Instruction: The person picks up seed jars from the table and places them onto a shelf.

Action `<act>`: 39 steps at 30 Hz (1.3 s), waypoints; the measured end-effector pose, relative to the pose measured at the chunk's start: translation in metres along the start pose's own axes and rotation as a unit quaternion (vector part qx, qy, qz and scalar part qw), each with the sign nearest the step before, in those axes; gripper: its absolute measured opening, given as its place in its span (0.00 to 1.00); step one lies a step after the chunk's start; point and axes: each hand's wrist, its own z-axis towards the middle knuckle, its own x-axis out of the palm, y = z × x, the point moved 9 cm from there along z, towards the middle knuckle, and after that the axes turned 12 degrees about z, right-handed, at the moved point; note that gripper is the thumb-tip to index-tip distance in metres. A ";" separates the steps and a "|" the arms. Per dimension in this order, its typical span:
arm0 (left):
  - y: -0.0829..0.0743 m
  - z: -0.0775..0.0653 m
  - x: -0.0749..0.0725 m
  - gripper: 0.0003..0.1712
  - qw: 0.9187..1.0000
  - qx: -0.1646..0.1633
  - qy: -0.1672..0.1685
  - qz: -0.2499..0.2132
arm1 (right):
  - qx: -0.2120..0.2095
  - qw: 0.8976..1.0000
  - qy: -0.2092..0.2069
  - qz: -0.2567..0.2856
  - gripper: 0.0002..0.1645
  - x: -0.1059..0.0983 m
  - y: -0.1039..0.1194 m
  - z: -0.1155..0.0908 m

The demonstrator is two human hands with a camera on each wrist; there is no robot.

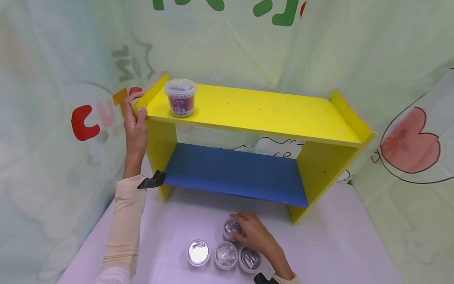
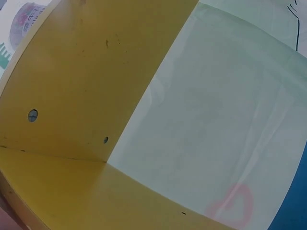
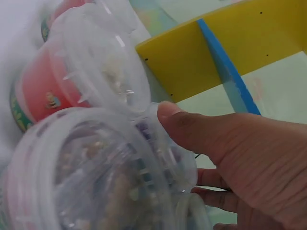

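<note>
Pale green fabric (image 1: pixel 241 47) printed with green shapes, coloured letters and outlined drawings surrounds the work area at the back and along both sides. Below it spreads a table (image 1: pixel 170 232) covered in white, with a faint lilac cast. On this stands a yellow shelf unit (image 1: pixel 255 110), its raised ends bordering the top board, with a blue board (image 1: pixel 234 169) fixed between its uprights lower down. A beige sleeve (image 1: pixel 124 221) covers the left forearm, which reaches up along the unit's left side. There the left hand (image 1: pixel 134 124) grips the raised end at the front corner, thumb on the near side and fingers over the outer side. Down on the table, in front of the unit, the right hand (image 1: pixel 257 232) bends round the rear tub (image 1: pixel 232 227), pinching it between thumb and fingers; that tub is the hindmost of four clear-lidded ones. Just in front of it, near one another, are the left tub (image 1: pixel 198 252), the middle tub (image 1: pixel 226 255) and the right tub (image 1: pixel 250 259). One more, a purple-labelled tub (image 1: pixel 181 98), stands upright on the top board near its left end. Each wrist wears something dark, the left one being a black band (image 1: pixel 151 181). Smallest is a screw head (image 2: pixel 32 115), set in yellow board in the left wrist view.
</note>
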 end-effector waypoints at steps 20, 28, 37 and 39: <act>0.001 0.000 -0.001 0.23 1.000 0.001 -0.003 -0.008 | 0.045 0.998 0.042 0.005 0.41 0.012 -0.010 -0.002; 0.000 0.000 0.001 0.23 1.000 0.003 0.002 -0.004 | 0.038 0.999 0.014 0.011 0.41 0.008 -0.010 -0.001; 0.000 -0.001 0.001 0.23 1.000 -0.003 0.001 -0.006 | 0.030 0.999 0.012 0.008 0.39 0.010 -0.007 0.000; 0.001 -0.001 0.000 0.23 1.000 -0.005 0.000 -0.008 | 0.035 0.999 0.015 0.004 0.40 0.011 -0.007 0.001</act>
